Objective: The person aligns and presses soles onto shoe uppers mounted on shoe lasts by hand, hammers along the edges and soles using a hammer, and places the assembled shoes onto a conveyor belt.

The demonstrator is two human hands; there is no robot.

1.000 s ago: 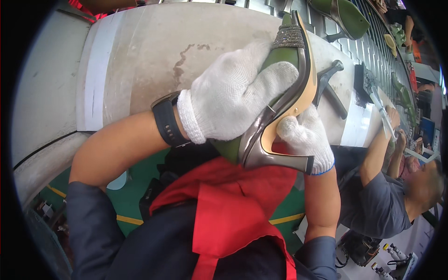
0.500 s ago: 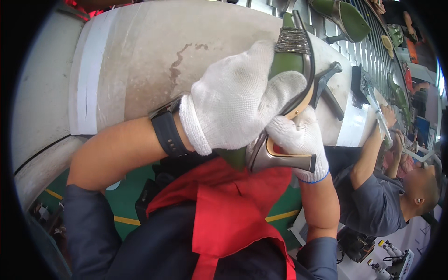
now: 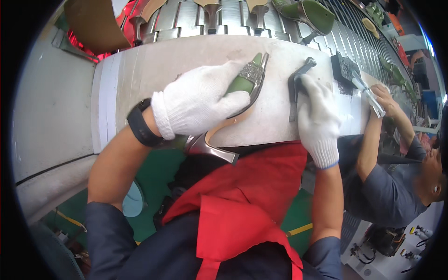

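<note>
My left hand [image 3: 200, 100], in a white knit glove, is closed around a high-heeled shoe [image 3: 210, 148] fitted over a green last. The shoe lies tilted, with its toe pointing away and its metallic heel toward me; a sparkly band [image 3: 252, 71] crosses its front. Part of the shoe is hidden by the glove. To the right, over the pale bench, my gloved right hand [image 3: 319, 112] is closed on a dark metal hammer [image 3: 294, 88]. The hammer's head shows left of the fingers, while its handle is covered by the hand.
A pale bench [image 3: 275, 126] stands before me. Behind it runs a metal slat conveyor [image 3: 182, 23] carrying several heeled shoes, one on a green last [image 3: 317, 16]. A black block [image 3: 344, 70] sits at the bench's right. A co-worker [image 3: 387, 186] works on that side, with hands near the bench.
My right hand has let go of the shoe's heel area and moved right onto the hammer. My left hand has lowered the shoe leftward, still gripping it. The view has shifted.
</note>
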